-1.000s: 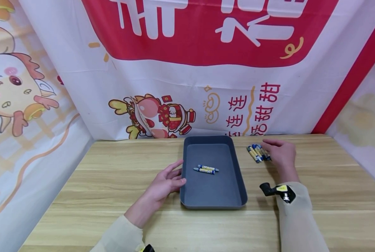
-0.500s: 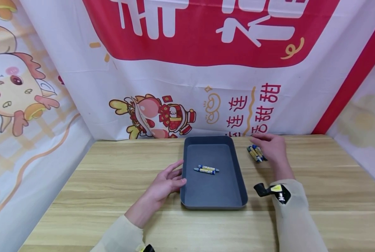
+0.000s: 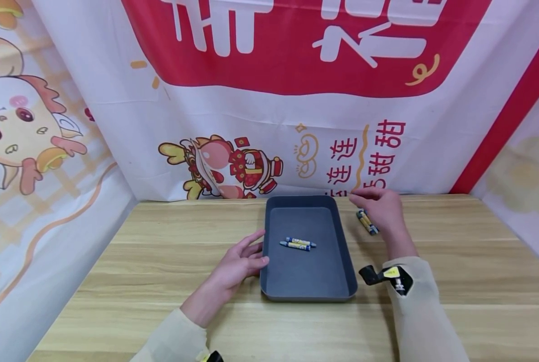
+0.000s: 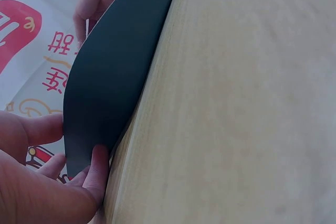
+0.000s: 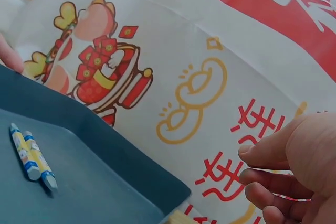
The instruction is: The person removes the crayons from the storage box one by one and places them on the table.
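Note:
My left hand (image 3: 240, 259) rests against the left wall of a grey rectangular tray (image 3: 307, 279), its fingers spread along the side. In the left wrist view its fingertips touch the tray's outer wall (image 4: 107, 72). Two crayons (image 3: 297, 244) with blue and yellow wrappers lie side by side on the tray floor. To the right of the tray, a small group of similar crayons (image 3: 366, 222) lies on the table, partly hidden by my right hand (image 3: 381, 208). That hand hovers over them with loosely bent fingers; the right wrist view shows nothing between its thumb and fingertips.
The tray stands on a wood-grain table (image 3: 183, 226), near its back edge. Behind it hangs a white and red printed cloth (image 3: 233, 110); more printed cloth (image 3: 48, 211) hangs at the left side.
My right hand has moved left across the group of crayons, from its right side to above it, covering more of them. The left hand, tray and two crayons inside have stayed put.

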### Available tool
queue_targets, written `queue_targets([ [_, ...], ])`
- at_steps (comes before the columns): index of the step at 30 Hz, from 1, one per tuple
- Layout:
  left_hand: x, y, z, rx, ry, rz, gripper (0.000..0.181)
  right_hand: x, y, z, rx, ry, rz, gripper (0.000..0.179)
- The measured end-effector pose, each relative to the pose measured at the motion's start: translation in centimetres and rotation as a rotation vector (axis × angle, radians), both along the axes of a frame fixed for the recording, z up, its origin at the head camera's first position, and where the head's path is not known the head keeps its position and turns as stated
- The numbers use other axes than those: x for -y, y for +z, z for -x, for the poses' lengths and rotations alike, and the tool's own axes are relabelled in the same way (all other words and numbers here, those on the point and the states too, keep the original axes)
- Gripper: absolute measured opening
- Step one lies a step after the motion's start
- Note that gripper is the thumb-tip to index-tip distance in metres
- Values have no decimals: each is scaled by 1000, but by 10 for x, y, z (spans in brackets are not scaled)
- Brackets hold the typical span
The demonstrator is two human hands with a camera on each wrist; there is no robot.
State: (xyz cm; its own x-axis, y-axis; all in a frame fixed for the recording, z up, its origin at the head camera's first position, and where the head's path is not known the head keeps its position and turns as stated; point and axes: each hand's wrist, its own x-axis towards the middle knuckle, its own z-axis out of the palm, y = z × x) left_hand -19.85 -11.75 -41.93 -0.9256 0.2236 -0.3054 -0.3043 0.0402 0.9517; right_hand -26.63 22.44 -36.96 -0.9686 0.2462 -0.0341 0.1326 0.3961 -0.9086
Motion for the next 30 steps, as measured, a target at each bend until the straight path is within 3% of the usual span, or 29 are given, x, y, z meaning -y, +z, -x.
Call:
queue_targets([
  [12,-1,2,-2,-10,5,-9,71,20,6,-2,-61,67,-31,36],
  [30,-1,3,-2,-10,2,-4,70,60,3,-5,-62,153,-89,32],
])
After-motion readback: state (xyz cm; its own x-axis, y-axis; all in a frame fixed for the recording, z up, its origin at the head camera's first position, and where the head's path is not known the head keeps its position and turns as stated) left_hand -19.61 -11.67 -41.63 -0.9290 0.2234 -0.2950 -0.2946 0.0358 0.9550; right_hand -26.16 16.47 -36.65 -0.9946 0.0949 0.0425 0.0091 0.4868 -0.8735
